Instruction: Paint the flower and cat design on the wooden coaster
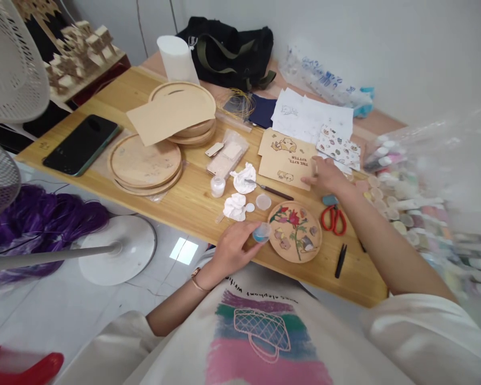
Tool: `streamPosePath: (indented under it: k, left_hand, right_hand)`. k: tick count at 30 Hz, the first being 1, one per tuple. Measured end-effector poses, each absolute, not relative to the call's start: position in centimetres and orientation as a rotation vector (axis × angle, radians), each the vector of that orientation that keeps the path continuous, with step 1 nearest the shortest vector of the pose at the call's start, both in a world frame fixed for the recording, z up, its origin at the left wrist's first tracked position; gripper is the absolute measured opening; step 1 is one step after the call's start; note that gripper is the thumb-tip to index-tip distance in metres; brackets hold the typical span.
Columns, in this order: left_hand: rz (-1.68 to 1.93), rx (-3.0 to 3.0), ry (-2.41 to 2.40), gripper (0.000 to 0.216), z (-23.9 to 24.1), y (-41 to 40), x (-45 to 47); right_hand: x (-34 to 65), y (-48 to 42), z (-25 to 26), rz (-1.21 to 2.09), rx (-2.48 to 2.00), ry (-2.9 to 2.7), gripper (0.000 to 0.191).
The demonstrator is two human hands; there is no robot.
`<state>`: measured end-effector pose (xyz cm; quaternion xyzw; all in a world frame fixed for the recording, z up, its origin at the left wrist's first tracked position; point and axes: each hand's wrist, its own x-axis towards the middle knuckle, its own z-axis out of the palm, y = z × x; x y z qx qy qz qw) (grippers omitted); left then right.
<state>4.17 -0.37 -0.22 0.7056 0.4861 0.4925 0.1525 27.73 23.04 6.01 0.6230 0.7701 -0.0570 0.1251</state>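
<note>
Just left of the painted round wooden plate (291, 235), the left hand (234, 243) pinches a small clear cup (261, 233) with blue contents. The right hand (328, 175) is at the kitten-printed kraft sheet's (284, 159) right edge; its grip I cannot tell.

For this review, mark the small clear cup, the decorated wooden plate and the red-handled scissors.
Small clear cup (261, 233): head view, middle of its side.
Decorated wooden plate (319, 231): head view, right-hand rim.
Red-handled scissors (334, 212): head view, where the handles meet.
</note>
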Motion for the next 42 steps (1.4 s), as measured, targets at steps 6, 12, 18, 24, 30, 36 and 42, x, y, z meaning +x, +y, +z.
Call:
streamPosePath:
  k: [6,12,18,24,30,36,42]
  left_hand:
    - [1.408,2.005,1.397,0.032,-0.4,-0.4,4.3]
    - [1.466,1.984,1.288,0.035,0.7,-1.4,2.8]
    - [1.544,1.972,1.415,0.041,1.8,-4.8,-0.4]
    - [1.698,1.952,1.626,0.048,2.0,-7.4,-2.9]
    - [1.742,1.924,1.715,0.048,1.6,-7.6,-3.8]
    - [1.709,1.88,1.722,0.04,1.4,-6.7,-2.9]
    - [1.607,1.877,1.551,0.037,1.0,-4.7,0.6]
  right_hand:
    - [27.1,21.8,7.1,-0.118,1.9,2.332,0.064]
    - [20.9,15.0,10.0,-0.255,1.31,2.853,0.03]
    - [13.3,10.4,8.0,-0.062,0.34,3.156,0.029]
    - [9.7,8.4,4.4,0.169,0.226,3.227,0.036]
    - [11.1,6.8,5.5,0.246,0.275,3.351,0.031]
    - [16.1,5.9,9.3,-0.244,1.169,3.764,0.01]
    - [24.2,6.4,10.3,-1.364,2.599,3.382,0.021]
